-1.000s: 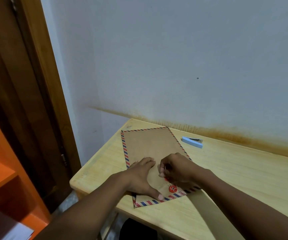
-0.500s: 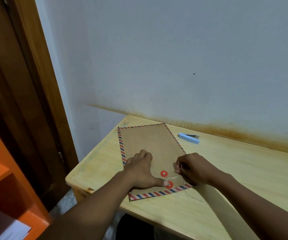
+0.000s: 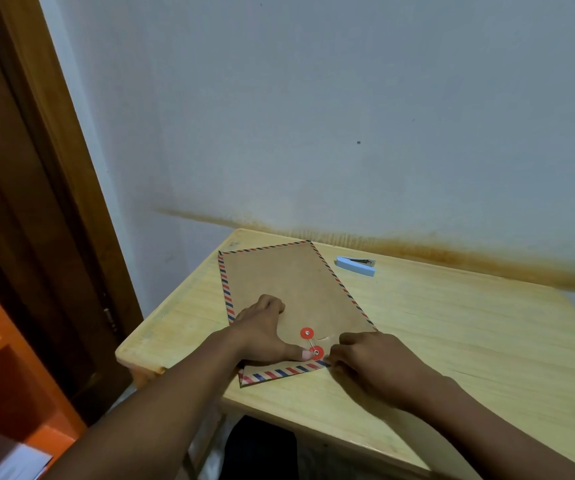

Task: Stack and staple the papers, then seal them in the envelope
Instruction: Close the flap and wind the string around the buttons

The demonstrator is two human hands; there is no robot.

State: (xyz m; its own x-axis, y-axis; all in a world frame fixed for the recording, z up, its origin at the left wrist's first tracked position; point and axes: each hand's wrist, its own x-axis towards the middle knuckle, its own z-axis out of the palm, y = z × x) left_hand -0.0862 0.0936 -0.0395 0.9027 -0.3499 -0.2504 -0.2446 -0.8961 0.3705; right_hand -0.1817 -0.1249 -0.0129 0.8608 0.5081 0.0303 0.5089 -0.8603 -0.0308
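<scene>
A brown envelope [image 3: 289, 285] with a red and blue striped border lies flat on the wooden table [image 3: 452, 327], flap folded down at the near end. Two red string-tie discs [image 3: 307, 333] sit near the flap, joined by a thin string. My left hand [image 3: 261, 332] presses flat on the envelope, thumb tip against the lower disc [image 3: 317, 352]. My right hand [image 3: 372, 362] rests at the envelope's near right corner, fingers curled beside the lower disc; whether it pinches the string is hidden. No loose papers show.
A light blue stapler [image 3: 355, 265] lies on the table past the envelope's far right corner, near the wall. A wooden door frame [image 3: 54, 188] and an orange shelf [image 3: 9, 382] stand to the left of the table.
My right hand has moved from the right side of the discs down toward the lower disc. The string now runs between both discs. My left hand has stayed pressed on the envelope.
</scene>
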